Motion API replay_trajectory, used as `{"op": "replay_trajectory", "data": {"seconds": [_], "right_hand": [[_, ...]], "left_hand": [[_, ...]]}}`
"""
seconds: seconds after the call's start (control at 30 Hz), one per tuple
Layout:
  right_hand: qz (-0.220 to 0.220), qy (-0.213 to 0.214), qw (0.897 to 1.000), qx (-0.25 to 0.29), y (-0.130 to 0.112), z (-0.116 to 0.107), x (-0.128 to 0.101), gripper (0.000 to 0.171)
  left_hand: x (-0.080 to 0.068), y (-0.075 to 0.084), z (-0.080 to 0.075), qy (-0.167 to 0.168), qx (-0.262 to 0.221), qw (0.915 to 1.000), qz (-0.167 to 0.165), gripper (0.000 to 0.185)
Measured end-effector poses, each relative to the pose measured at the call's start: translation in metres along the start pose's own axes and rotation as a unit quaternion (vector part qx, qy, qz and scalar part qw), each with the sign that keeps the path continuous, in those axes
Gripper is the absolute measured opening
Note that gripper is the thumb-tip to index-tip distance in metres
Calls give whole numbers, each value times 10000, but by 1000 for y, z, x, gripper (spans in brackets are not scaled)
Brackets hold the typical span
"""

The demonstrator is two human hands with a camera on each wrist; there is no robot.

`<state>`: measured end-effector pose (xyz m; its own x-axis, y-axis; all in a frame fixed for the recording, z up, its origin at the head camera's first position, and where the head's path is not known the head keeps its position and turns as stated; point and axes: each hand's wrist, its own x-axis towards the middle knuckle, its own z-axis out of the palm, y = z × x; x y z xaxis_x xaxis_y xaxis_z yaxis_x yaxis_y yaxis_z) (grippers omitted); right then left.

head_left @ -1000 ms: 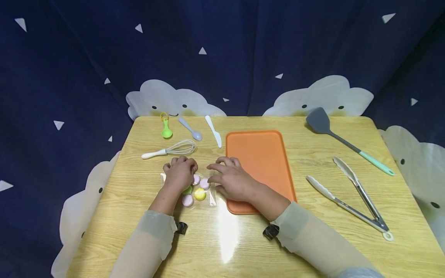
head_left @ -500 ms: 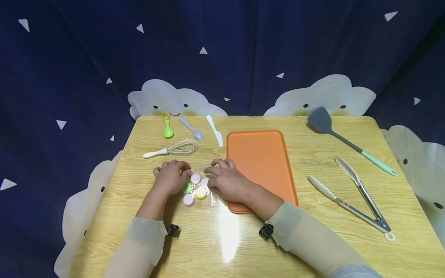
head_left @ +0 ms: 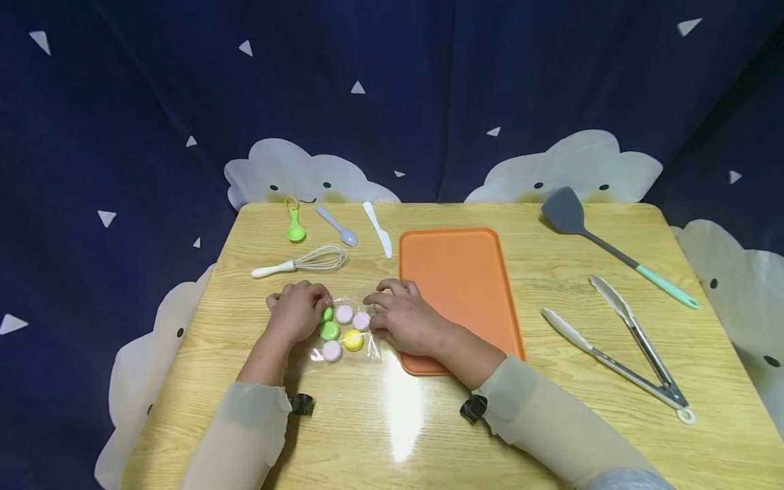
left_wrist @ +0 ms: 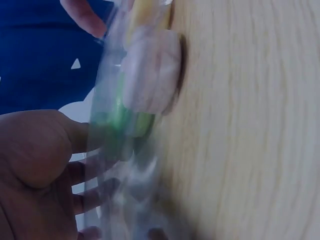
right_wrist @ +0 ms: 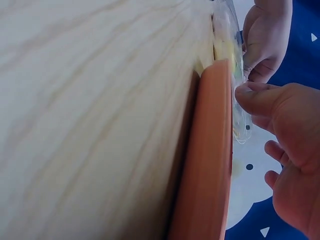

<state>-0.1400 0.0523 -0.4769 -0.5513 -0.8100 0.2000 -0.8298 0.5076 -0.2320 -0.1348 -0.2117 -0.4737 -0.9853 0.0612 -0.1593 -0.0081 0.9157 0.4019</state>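
A clear plastic bag (head_left: pixel 315 355) lies flat on the table with several macarons inside. They are lilac (head_left: pixel 331 351), yellow (head_left: pixel 352 340) and green (head_left: pixel 329 331). My left hand (head_left: pixel 294 314) pinches the bag's left side, close to a green macaron; in the left wrist view its thumb and fingers show partly through the film. At the other side, my right hand (head_left: pixel 405 318) pinches the bag near a lilac macaron (head_left: pixel 361 320), thumb and forefinger together in the right wrist view. The right hand is over the left edge of an orange tray (head_left: pixel 456 272).
Behind the bag lie a whisk (head_left: pixel 300 262), a green measuring spoon (head_left: pixel 295 228), a grey spoon (head_left: pixel 339 228) and a white knife (head_left: pixel 378 230). To the tray's right are a grey spatula (head_left: pixel 582 228) and open metal tongs (head_left: pixel 637 361). A dark blue curtain (head_left: pixel 416 82) hangs behind the table.
My left hand has shifted left and back from over the bag, uncovering the green macarons. The right hand moved slightly left, then back right, staying at the bag's right side.
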Motion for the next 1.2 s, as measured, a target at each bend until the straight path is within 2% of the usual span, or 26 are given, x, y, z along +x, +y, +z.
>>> {"op": "replay_trajectory", "data": {"seconds": [0.13,0.37,0.63,0.73,0.9,1.2], "right_hand": [[-40,107,9998,147,3,-2,-5,5],[-178,238,9996,26,12,-3,-15,6],[-106,102,9998,-141,5,-7,-11,24],[-141,20,9998,-99,-1,-4,-6,20],[-233,-61,9997,5,-9,0,-2,3],[-187,144,9996,169,-4,0,-17,6]], "left_hand": [[2,-1,1,99,50,9999,9,14],[5,-2,1,310,124,9994,73,11],[9,0,0,396,100,9989,228,12],[10,1,-1,452,120,9985,291,11],[13,2,1,548,171,9975,407,11],[16,-2,4,717,131,9966,383,11]]}}
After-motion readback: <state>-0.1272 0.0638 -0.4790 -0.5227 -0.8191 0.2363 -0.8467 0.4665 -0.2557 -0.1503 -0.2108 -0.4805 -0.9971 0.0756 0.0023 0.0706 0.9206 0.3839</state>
